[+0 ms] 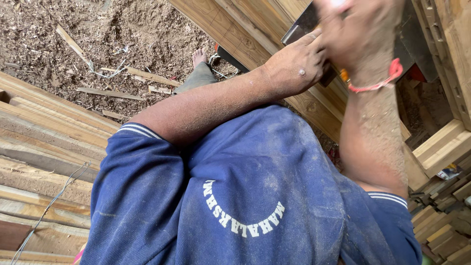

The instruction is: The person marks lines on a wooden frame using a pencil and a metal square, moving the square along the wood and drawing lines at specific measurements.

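Observation:
My left hand (294,64) reaches forward across my blue shirt and lies against a dark grey metal tool (301,25) that sits on a long wooden plank (240,29). Its fingertips are hidden behind my other hand. My right hand (360,32), blurred and with a red thread band at the wrist, is curled over the same tool from the right. A small orange part (345,74) shows just below the tool. Both forearms are dusted with sawdust.
Rough planks (44,147) are stacked at the left with a thin wire (49,203) lying over them. The floor (122,34) is covered in sawdust and wood offcuts. My bare foot (198,56) stands by the plank. Wooden frames (444,145) and stacked blocks (441,225) fill the right.

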